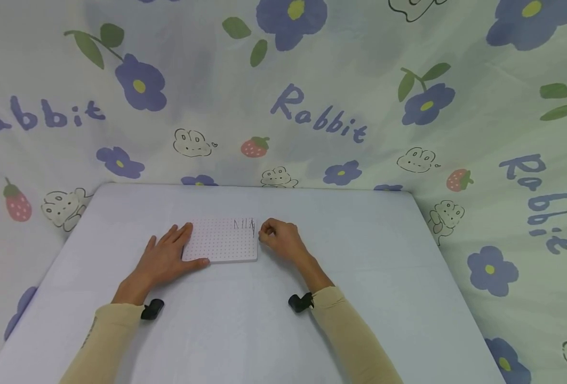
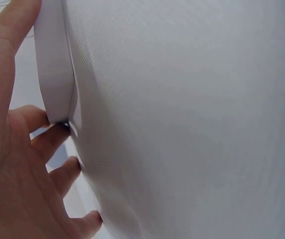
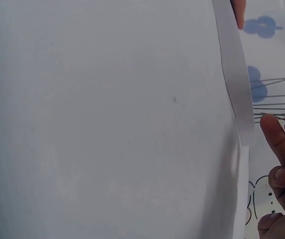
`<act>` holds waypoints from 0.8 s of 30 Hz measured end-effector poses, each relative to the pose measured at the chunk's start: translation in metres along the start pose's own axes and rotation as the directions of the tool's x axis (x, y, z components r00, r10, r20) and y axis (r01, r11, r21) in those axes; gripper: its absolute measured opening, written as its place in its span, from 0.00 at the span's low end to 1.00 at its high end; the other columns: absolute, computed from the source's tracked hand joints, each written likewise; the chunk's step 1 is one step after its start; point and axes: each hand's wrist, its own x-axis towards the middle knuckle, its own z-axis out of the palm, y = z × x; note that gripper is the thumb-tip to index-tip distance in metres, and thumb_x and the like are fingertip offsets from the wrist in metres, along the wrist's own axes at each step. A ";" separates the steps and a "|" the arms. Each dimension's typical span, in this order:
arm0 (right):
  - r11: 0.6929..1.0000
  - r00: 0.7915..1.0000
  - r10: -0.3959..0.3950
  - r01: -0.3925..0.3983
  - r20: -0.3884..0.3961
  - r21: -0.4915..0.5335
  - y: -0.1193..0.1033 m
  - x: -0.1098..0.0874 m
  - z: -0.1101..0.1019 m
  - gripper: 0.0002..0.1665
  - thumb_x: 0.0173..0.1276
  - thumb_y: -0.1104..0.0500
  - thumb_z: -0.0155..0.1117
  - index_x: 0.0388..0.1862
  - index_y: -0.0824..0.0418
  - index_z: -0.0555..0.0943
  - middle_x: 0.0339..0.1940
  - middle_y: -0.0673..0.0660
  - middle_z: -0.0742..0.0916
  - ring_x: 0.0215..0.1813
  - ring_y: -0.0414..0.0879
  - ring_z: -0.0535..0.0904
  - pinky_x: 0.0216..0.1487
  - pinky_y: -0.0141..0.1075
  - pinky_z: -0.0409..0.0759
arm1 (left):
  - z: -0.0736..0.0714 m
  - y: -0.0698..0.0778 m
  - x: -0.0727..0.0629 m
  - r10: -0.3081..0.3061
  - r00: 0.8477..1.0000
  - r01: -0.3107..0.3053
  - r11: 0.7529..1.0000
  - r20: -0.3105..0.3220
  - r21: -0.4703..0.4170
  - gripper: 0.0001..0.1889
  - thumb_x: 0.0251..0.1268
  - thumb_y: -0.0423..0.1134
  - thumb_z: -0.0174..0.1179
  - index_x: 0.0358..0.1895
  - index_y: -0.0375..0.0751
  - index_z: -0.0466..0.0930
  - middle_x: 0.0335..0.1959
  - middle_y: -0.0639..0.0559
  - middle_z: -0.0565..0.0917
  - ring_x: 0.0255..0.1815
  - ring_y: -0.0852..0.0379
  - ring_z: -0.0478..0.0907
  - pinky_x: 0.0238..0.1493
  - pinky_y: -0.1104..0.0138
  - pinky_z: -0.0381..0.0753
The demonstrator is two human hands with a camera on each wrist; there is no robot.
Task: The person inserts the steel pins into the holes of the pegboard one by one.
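A white board with a grid of dots (image 1: pixel 221 242) lies on the table. Several thin dark sticks (image 1: pixel 246 224) stand at its far right corner, some of them leaning; the right wrist view shows these sticks (image 3: pixel 274 108) rising above the board's side (image 3: pixel 239 84). My left hand (image 1: pixel 165 257) lies spread at the left end, thumb along the near edge and fingertips against the left side. In the left wrist view its fingertips touch the board's end (image 2: pixel 55 64). Beside the right edge, my right hand (image 1: pixel 283 241) pinches a thin stick between thumb and index finger, mostly hidden by them.
A white cloth covers the table (image 1: pixel 360 256). Behind it and at the sides hangs a curtain (image 1: pixel 206 96) printed with flowers, rabbits and strawberries. Each wrist wears a small black camera, one on the left (image 1: pixel 152 309) and one on the right (image 1: pixel 301 302).
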 end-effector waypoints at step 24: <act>0.999 0.999 -0.032 0.033 0.009 -0.038 -0.008 -0.001 0.004 0.06 0.69 0.52 0.67 0.40 0.51 0.86 0.34 0.43 0.88 0.36 0.39 0.79 0.39 0.33 0.76 | 0.000 0.000 0.000 -0.001 1.000 0.001 1.000 0.004 -0.002 0.65 0.52 0.81 0.55 0.81 0.35 0.45 0.80 0.34 0.53 0.81 0.31 0.44 0.71 0.28 0.36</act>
